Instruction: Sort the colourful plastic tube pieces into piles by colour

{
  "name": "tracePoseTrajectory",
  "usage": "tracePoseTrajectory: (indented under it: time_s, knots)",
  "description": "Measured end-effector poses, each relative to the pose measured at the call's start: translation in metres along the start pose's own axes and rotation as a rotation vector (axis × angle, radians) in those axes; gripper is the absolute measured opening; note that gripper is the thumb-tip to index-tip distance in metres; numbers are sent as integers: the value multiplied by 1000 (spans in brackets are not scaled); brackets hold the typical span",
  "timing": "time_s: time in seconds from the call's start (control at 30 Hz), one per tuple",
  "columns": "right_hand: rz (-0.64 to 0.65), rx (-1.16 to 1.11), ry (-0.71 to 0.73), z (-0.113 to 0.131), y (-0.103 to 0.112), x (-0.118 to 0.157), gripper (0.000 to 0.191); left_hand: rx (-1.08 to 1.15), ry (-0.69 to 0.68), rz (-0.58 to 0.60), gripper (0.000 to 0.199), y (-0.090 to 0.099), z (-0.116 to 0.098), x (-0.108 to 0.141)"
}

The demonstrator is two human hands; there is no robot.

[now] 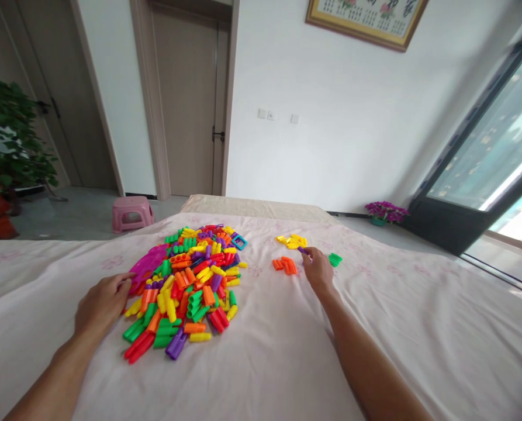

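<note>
A large mixed heap of plastic tube-shaped building blocks (186, 280) in red, orange, yellow, green and purple lies on the cloth to my left. At its left edge rests a flat magenta plastic piece (149, 264), partly under the blocks. My left hand (102, 301) is closed, with thumb and fingers on that piece's near rim. Over to the right, my right hand (318, 270) pinches a small purple block (302, 250). Around it lie a group of yellow blocks (293, 241), some orange blocks (286, 266) and green blocks (335, 259).
A wrinkled pale floral cloth (261, 362) covers the work surface. A blue square frame (239, 242) sits at the heap's far right. Beyond are a pink stool (132, 214), a potted purple flower (386, 213), a leafy plant (15, 131) and a closed door (186, 99).
</note>
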State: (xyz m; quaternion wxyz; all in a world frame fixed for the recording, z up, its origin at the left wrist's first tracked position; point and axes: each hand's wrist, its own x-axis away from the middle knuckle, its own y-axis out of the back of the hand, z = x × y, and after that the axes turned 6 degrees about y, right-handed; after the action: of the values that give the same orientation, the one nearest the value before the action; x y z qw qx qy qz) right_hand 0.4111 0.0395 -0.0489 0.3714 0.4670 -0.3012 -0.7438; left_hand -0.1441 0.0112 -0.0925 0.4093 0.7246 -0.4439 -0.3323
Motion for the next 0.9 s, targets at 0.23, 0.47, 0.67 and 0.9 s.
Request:
tracePoseTrajectory:
  time_s: [0.23, 0.47, 0.67, 0.9]
  knots:
    - [98, 147, -43, -41, -13, 5, 29, 25, -9, 3, 54, -3, 3, -1]
    - [54, 124, -40, -42, -15, 3, 32, 23, -1, -8, 54, -5, 5, -3]
    - [53, -69, 232, 21, -19, 8, 29, 38, -12, -24, 55, -6, 4, -2]
    - [431, -177, 433, 130, -62, 12, 40, 38, -12, -35, 55, -7, 3, -2]
